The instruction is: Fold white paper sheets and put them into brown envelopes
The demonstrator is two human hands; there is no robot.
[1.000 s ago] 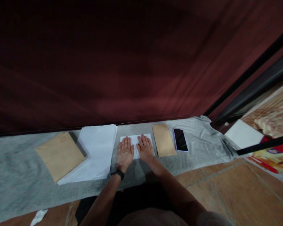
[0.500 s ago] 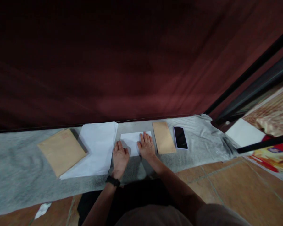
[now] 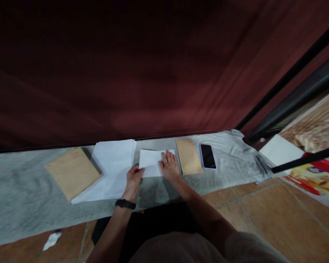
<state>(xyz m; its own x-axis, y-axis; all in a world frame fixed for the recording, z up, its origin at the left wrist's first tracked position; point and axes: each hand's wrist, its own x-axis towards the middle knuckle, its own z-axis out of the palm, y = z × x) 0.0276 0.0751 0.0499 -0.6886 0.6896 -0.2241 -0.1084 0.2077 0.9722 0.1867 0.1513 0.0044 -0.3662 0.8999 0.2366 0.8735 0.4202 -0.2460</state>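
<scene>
- Writing: faint reddish mark on top corner of the big brown envelope [image 3: 72,171], too blurred to read. Phone [image 3: 207,156] screen is dark. Colourful printed sheet [image 3: 318,180] far R, no legible text.
- White sheet [image 3: 150,162] lies flat on the grey cloth [image 3: 235,160], btwn the paper stack [image 3: 112,166] and the small brown envelope [image 3: 188,156], close to both.
- L hand [image 3: 133,179]: fingers bunched at the sheet's near-L corner, thumb on top, pinching that corner. Black band [image 3: 125,204] on the wrist.
- R hand [image 3: 169,166]: fingers spread, palm down, pressing the sheet's R part.
- Edges: cloth's far edge runs along the foot of the dark red curtain [image 3: 153,73]; near edge meets the tiled floor [image 3: 263,219]. Stack partly overlaps the big envelope's R side.
- Room: bare cloth far L and in front of the hands; phone sits just R of the small envelope.
- Envelopes lie closed, contents not visible.
- Paper scrap [image 3: 52,240] on the floor, near L.
</scene>
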